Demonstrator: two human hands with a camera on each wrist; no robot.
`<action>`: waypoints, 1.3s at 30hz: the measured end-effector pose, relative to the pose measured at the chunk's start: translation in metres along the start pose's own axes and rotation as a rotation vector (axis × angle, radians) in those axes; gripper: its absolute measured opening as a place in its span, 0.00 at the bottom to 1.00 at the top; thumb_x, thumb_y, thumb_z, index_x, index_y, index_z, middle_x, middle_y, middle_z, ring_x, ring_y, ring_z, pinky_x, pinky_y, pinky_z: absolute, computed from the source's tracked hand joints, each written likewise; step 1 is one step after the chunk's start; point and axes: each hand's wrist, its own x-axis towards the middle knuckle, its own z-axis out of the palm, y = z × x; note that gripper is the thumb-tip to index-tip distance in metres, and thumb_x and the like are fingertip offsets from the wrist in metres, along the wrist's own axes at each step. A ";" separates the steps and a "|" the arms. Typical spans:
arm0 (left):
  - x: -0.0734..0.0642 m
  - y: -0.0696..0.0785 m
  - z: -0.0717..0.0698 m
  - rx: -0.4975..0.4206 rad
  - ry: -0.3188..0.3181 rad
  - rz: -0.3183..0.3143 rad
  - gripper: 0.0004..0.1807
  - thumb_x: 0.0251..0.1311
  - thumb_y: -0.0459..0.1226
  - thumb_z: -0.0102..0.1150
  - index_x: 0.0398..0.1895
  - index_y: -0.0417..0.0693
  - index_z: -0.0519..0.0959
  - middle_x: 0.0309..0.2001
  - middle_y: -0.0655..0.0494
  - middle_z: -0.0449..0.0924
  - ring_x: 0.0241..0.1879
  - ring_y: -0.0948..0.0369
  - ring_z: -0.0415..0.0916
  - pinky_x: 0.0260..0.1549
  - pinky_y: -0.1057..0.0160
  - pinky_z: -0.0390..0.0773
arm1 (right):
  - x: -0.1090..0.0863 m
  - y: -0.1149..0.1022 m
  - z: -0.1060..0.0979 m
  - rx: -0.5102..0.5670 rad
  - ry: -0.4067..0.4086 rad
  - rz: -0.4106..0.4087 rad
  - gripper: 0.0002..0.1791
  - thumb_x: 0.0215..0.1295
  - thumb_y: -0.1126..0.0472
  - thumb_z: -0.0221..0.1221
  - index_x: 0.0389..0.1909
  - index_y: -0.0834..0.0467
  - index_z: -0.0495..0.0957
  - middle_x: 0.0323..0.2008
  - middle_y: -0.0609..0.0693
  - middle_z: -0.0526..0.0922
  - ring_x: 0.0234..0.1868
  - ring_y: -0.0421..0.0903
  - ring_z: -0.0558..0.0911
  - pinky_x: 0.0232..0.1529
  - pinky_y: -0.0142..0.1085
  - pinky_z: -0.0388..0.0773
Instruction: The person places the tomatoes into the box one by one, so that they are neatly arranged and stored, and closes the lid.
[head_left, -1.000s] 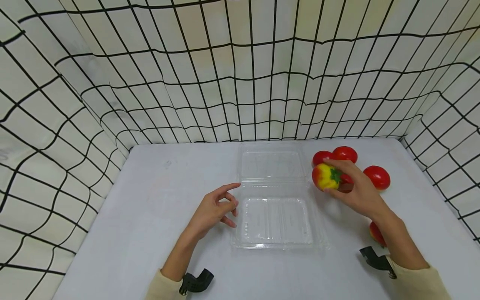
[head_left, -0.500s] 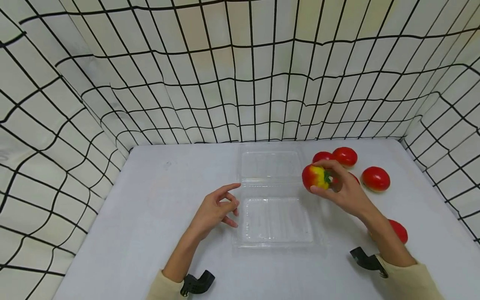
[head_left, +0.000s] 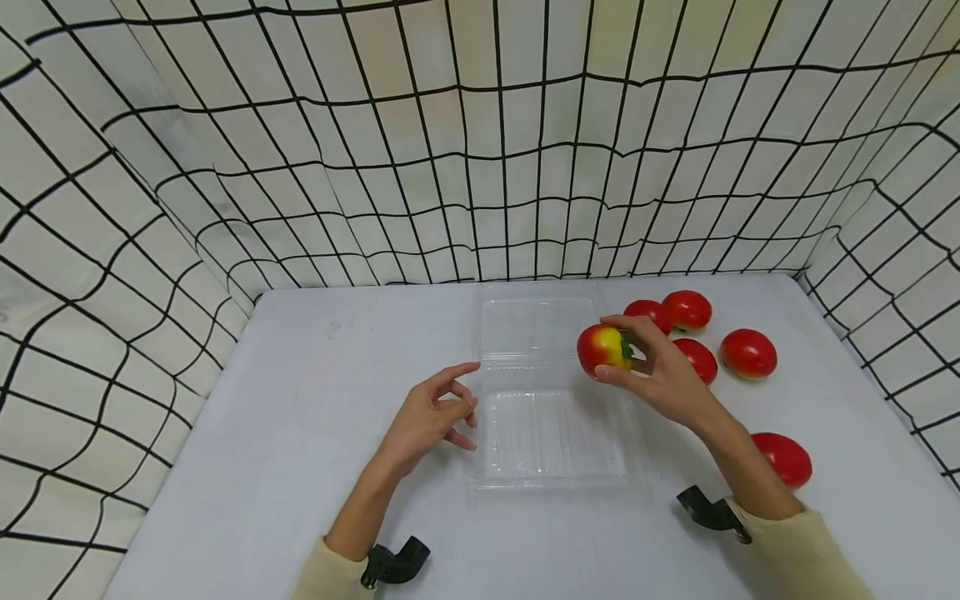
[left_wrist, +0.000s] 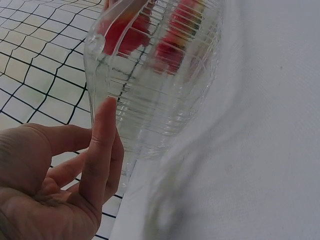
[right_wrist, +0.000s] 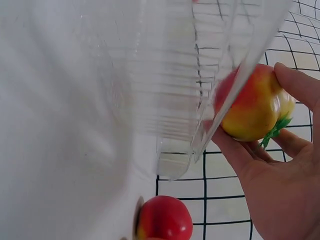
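Note:
My right hand (head_left: 667, 379) grips a red-and-yellow tomato (head_left: 594, 350) by its sides, above the right part of a clear plastic clamshell box (head_left: 553, 483). In the right wrist view the tomato (right_wrist: 252, 115) shows a green leafy top that faces the palm, and the box wall partly covers it. The box lies unfolded, its lid (head_left: 540, 325) flat on the far side. My left hand (head_left: 429, 421) is at the box's left edge, forefinger extended. One fingertip appears to touch the clear rim in the left wrist view.
Several red tomatoes lie right of the box: two touching at the back, one (head_left: 696, 360) behind my right hand, one (head_left: 748, 353) farther right, and one (head_left: 782, 460) partly behind the right forearm. Black netting (head_left: 517, 179) stands round the white table (head_left: 322, 375) at the back and sides.
My right hand has carried the tomato leftward, from among the other tomatoes to over the box. More of the tomatoes behind it show. The left hand has hardly moved.

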 end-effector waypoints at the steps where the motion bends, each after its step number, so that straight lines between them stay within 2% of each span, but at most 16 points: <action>1: 0.000 0.000 0.000 0.001 0.001 0.000 0.30 0.70 0.30 0.57 0.75 0.51 0.70 0.40 0.49 0.74 0.32 0.50 0.84 0.29 0.51 0.91 | 0.001 0.000 0.001 0.000 -0.002 -0.001 0.41 0.61 0.55 0.74 0.73 0.50 0.67 0.69 0.54 0.71 0.72 0.56 0.70 0.63 0.60 0.81; 4: 0.000 0.000 0.000 -0.008 0.005 -0.008 0.30 0.70 0.30 0.57 0.75 0.52 0.71 0.40 0.50 0.74 0.31 0.52 0.84 0.28 0.51 0.91 | 0.002 0.002 0.005 -0.014 -0.004 -0.017 0.41 0.59 0.54 0.75 0.72 0.48 0.69 0.68 0.52 0.72 0.70 0.54 0.71 0.62 0.54 0.84; 9: 0.000 0.000 0.000 -0.014 -0.001 -0.015 0.31 0.70 0.30 0.57 0.75 0.51 0.70 0.40 0.50 0.73 0.32 0.53 0.84 0.28 0.52 0.91 | 0.004 0.004 0.012 -0.032 -0.007 -0.037 0.41 0.58 0.54 0.76 0.72 0.46 0.71 0.67 0.50 0.74 0.67 0.51 0.73 0.57 0.33 0.84; 12: -0.001 0.000 -0.001 -0.011 -0.008 -0.013 0.31 0.70 0.30 0.57 0.76 0.50 0.69 0.40 0.50 0.73 0.32 0.53 0.84 0.28 0.52 0.91 | 0.005 0.002 0.015 -0.031 -0.009 -0.045 0.41 0.57 0.54 0.76 0.72 0.45 0.71 0.67 0.50 0.75 0.66 0.50 0.73 0.55 0.29 0.83; 18: -0.001 0.001 -0.001 -0.016 -0.012 -0.024 0.31 0.70 0.30 0.58 0.76 0.52 0.69 0.40 0.50 0.73 0.33 0.53 0.84 0.29 0.52 0.91 | 0.007 -0.002 0.020 -0.012 -0.017 -0.050 0.41 0.58 0.55 0.76 0.72 0.47 0.70 0.68 0.51 0.75 0.66 0.51 0.74 0.56 0.29 0.83; 26: -0.001 0.000 -0.002 -0.006 -0.029 -0.015 0.32 0.69 0.31 0.57 0.76 0.52 0.69 0.41 0.50 0.73 0.34 0.53 0.84 0.28 0.53 0.90 | 0.009 -0.005 0.028 0.019 -0.038 -0.039 0.41 0.58 0.55 0.76 0.71 0.48 0.70 0.68 0.52 0.76 0.66 0.54 0.77 0.60 0.49 0.86; 32: -0.001 -0.001 -0.002 -0.012 -0.020 -0.016 0.32 0.68 0.29 0.57 0.75 0.55 0.70 0.40 0.51 0.74 0.34 0.53 0.83 0.27 0.53 0.90 | 0.012 -0.007 0.035 0.034 -0.064 -0.033 0.40 0.58 0.55 0.76 0.70 0.49 0.70 0.67 0.53 0.77 0.65 0.54 0.78 0.62 0.50 0.85; 39: -0.001 0.002 -0.002 -0.001 -0.030 -0.011 0.33 0.68 0.30 0.58 0.76 0.52 0.69 0.41 0.51 0.73 0.32 0.54 0.82 0.26 0.56 0.90 | 0.015 -0.010 0.040 0.030 -0.068 -0.035 0.40 0.57 0.55 0.76 0.70 0.50 0.70 0.66 0.53 0.78 0.64 0.54 0.79 0.62 0.51 0.85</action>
